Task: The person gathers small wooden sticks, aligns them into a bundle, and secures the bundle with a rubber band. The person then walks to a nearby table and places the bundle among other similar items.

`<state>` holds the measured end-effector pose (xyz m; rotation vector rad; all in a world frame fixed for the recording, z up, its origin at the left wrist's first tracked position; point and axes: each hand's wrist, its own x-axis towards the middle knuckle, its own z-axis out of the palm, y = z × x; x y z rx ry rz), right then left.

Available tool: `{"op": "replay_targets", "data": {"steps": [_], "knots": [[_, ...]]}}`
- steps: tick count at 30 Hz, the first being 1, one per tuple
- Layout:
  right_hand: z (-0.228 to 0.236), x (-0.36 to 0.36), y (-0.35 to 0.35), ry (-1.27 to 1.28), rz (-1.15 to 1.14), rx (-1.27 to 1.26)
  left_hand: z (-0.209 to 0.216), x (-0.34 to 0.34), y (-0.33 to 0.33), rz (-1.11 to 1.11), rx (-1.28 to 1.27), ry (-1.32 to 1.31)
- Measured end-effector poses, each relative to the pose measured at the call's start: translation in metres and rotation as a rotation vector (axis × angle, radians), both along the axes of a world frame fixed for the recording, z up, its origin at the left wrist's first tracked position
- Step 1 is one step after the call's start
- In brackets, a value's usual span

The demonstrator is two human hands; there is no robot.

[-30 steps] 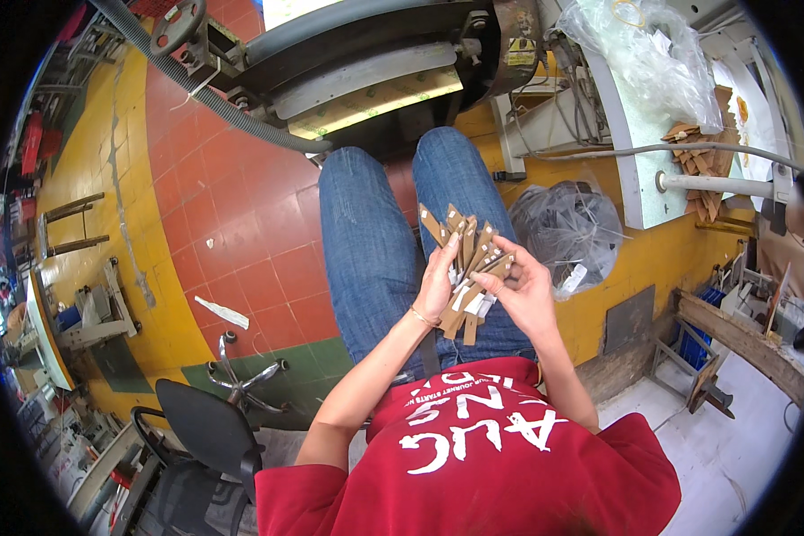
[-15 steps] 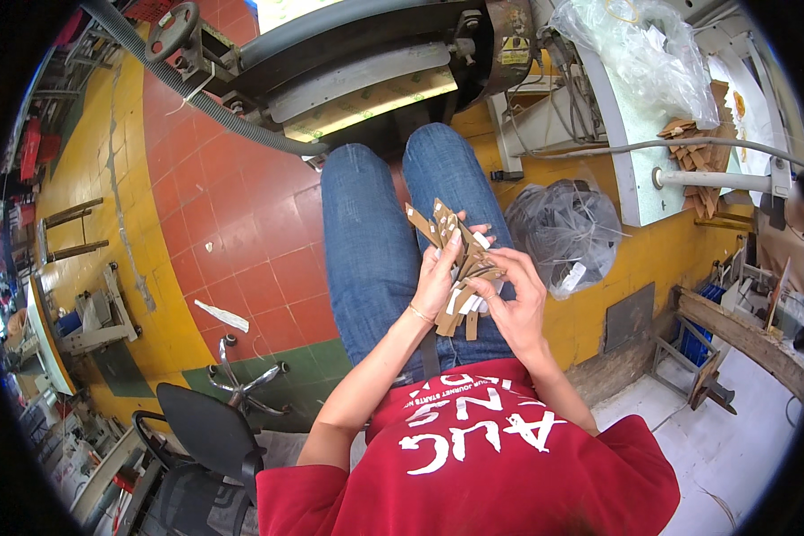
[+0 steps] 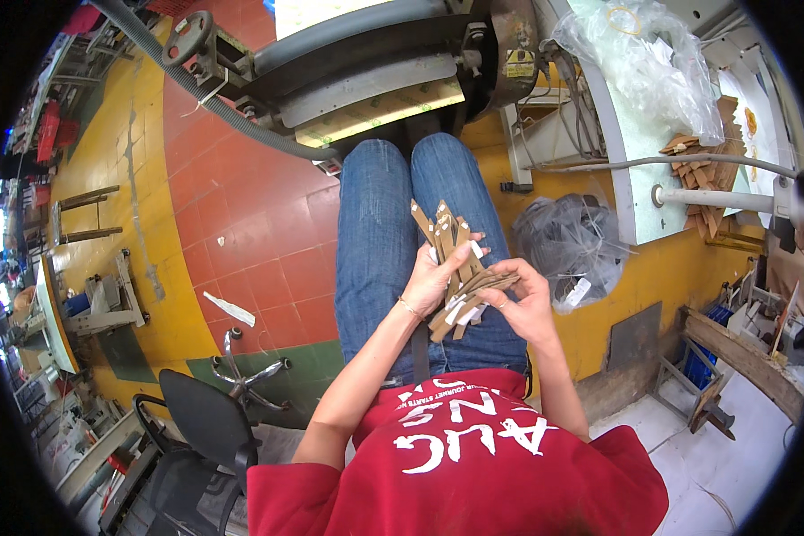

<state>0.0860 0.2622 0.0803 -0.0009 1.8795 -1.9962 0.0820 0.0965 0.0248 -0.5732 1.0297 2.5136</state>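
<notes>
Over my lap, my left hand (image 3: 430, 280) is closed round a fanned bundle of narrow brown strips (image 3: 445, 230), some with white tips. The strips look like cardboard or leather; I cannot tell which. Their upper ends splay out above the fingers, and more ends poke out below between the two hands. My right hand (image 3: 529, 308) is beside it, thumb and fingers pinching several more brown strips (image 3: 491, 284) that lie crosswise against the bundle. White bits show among the strips, and the fingers hide part of them.
A machine with a padded roller (image 3: 357, 45) and handwheel (image 3: 189, 37) stands ahead of my knees. To the right are a clear plastic bag (image 3: 570, 237) on the floor and a pale table (image 3: 630, 192) with plastic wrap and stacked brown pieces (image 3: 710, 165). A black chair (image 3: 207, 420) stands at left.
My right hand has turned its strips, so they now lie more crosswise and separate from the bundle. The lower ends hang less far down. The whole view has shifted slightly.
</notes>
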Motion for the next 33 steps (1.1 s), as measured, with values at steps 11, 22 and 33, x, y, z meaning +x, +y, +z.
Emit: {"op": "replay_targets", "data": {"steps": [11, 22, 33], "knots": [[0.038, -0.046, 0.041, -0.213, -0.007, -0.298, 0.013, -0.032, -0.003, -0.582, -1.371, 0.709], [0.049, -0.065, -0.014, -0.198, 0.317, -0.271, -0.007, -0.036, -0.039, -0.324, -1.23, 0.339], [0.072, -0.057, -0.045, -0.116, 0.447, -0.145, 0.078, 0.019, -0.051, -0.293, 0.437, 0.153]]}}
